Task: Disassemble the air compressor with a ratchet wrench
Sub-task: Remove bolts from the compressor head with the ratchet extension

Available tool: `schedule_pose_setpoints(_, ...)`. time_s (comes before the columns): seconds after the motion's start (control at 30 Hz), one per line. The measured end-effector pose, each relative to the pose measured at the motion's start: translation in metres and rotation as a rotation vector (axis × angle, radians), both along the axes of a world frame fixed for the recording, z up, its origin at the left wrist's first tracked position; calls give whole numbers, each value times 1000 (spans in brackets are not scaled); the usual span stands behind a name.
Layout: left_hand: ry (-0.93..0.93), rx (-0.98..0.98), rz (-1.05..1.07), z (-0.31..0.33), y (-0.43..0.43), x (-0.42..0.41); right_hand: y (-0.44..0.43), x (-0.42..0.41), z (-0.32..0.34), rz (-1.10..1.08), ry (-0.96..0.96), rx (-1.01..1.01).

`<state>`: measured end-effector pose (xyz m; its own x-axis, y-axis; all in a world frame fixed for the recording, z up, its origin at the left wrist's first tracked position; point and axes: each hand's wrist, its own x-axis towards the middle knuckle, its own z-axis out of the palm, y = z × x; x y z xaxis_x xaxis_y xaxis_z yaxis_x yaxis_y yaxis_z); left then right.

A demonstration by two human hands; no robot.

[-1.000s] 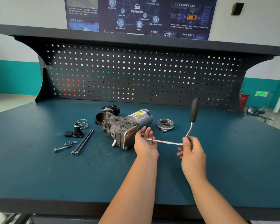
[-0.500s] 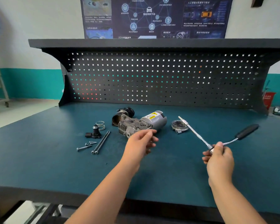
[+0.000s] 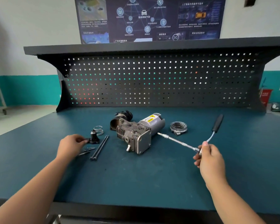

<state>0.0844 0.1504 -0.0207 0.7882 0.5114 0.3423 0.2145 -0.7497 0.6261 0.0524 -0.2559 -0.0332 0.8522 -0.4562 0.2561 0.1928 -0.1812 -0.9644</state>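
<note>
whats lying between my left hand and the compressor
In the head view: a black fitting, small screws and two long bolts.

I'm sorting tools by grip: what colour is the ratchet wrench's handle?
The ratchet wrench has a black handle; the head view shows it best.

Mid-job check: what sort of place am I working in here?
Probably an automotive training workshop: a blue-topped workbench with a black pegboard back, a wall poster showing a car network diagram, and a partly stripped air compressor with a ratchet wrench held beside it.
</note>
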Motion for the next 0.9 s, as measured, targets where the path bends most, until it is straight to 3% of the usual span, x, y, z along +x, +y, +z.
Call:
schedule_pose_setpoints(0.4, 172, 32, 22, -1, 9, 12, 0, 1, 1, 18, 56, -35)
schedule_pose_setpoints(0.67, -14, 34, 41, 5, -8, 3, 3, -4, 3, 66, 86, -106)
schedule_pose_setpoints(0.8, -153, 198, -183, 16, -49, -4, 4, -5, 4, 70, 98, -118)
schedule_pose_setpoints(0.9, -66, 275, -436, 19, -89, -6, 4, -6, 5, 61, 100, -114)
